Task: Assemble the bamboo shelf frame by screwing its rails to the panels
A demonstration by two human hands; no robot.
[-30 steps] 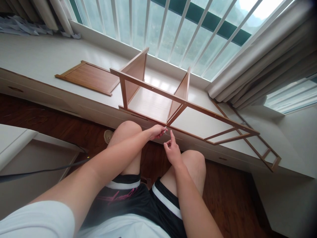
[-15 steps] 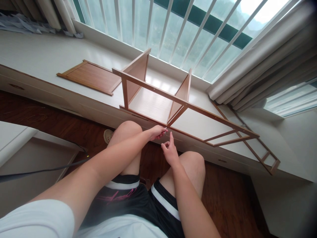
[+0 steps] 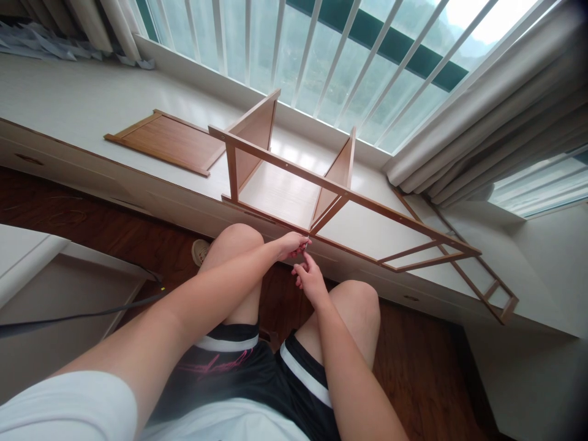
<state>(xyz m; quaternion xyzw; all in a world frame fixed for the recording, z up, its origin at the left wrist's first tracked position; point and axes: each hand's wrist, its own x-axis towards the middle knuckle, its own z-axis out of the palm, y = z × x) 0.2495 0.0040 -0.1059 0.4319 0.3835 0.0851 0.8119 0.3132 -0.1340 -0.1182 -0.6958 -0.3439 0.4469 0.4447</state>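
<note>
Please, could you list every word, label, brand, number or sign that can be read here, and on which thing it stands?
No readable text.
Shorts: pink script-like marks on the left leg, too blurred to read.
Frame and metal tool: no lettering that I can make out.

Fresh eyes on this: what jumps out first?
First, the brown wooden frame with upright panels, mid-picture on the white window ledge. Then the left hand at its lower rail, holding a thin metal tool, the right hand just below. Behind, white window bars fan across the top.
</note>
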